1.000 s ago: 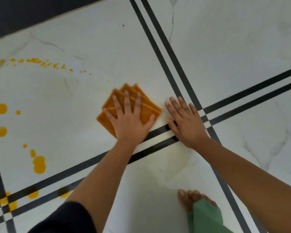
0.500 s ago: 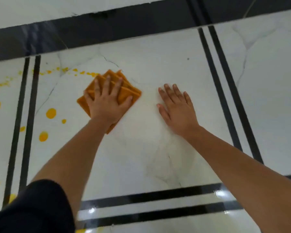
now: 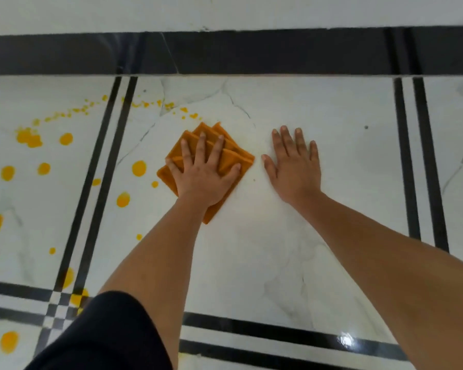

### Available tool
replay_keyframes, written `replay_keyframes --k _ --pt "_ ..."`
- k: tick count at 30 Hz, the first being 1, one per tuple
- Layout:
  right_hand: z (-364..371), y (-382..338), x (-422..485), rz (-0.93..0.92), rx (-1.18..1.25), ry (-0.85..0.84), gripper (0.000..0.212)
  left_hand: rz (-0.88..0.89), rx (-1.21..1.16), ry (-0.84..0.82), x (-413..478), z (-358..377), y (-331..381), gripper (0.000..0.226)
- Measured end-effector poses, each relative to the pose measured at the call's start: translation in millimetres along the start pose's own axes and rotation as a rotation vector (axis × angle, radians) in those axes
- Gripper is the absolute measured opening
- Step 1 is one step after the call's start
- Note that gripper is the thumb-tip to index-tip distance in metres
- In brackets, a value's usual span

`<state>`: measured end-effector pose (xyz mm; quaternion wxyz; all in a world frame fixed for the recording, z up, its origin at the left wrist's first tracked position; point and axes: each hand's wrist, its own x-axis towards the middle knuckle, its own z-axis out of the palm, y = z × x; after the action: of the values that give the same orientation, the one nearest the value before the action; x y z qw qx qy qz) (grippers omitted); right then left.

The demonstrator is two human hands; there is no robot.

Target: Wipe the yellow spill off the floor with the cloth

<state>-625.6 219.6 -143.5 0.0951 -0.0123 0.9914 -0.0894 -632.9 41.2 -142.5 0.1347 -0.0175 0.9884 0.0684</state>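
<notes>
A folded orange cloth [image 3: 233,153] lies flat on the white marble floor [image 3: 251,249] near the middle of the head view. My left hand [image 3: 203,174] presses on it with fingers spread straight. My right hand [image 3: 296,166] rests flat on the bare floor just right of the cloth, fingers straight. The yellow spill [image 3: 139,168] is scattered in drops and blobs to the left of the cloth, with a trail of small drops [image 3: 169,104] just beyond the cloth's far corner and larger blobs [image 3: 28,137] further left.
A wide dark band [image 3: 251,53] runs across the floor beyond the hands. Paired black inlay lines run at the left [image 3: 102,182], at the right [image 3: 417,169] and across the near floor [image 3: 251,332]. My dark sleeve [image 3: 104,335] fills the lower left.
The view has shifted, and the cloth under my left hand now sits close to the trail of small drops. My right hand stays flat beside it.
</notes>
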Motion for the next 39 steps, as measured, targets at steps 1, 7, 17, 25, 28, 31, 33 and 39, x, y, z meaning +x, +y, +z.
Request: replay_keyframes --k 1,7,17,25,28,31,33,39 --pt "-3.7 -6.9 2.6 -0.022 0.006 0.008 0.061 0.002 -0.006 -0.006 0.2 -1.9 -1.3 0.074" --pt "3.0 -35.2 48.9 -0.074 -0.014 0.017 0.058 0.043 0.054 0.059 59.2 -10.7 -32.8 0.074" --pt "4.4 -37.0 48.2 -0.008 -0.049 0.02 0.072 0.364 0.14 0.079 77.2 -19.7 -64.2 0.074" --pt "6.7 -36.7 52.6 -0.005 -0.044 0.022 0.068 0.396 0.164 0.1 74.6 -16.3 -67.6 0.073" --pt "5.6 -36.7 52.5 -0.011 -0.025 0.025 0.067 0.129 0.074 0.1 112.8 -35.8 -86.2 0.077" --pt "7.0 -36.6 52.6 -0.012 -0.035 0.025 0.066 0.031 0.037 0.144 101.7 -27.8 -85.8 0.079" --pt "6.6 -37.2 52.5 -0.016 -0.048 0.017 0.068 0.188 0.117 0.123 80.3 -19.5 -88.2 0.079" --pt "8.4 -37.7 53.0 -0.03 -0.031 0.033 0.073 -0.087 0.007 0.165 103.1 -28.3 -106.6 0.081"
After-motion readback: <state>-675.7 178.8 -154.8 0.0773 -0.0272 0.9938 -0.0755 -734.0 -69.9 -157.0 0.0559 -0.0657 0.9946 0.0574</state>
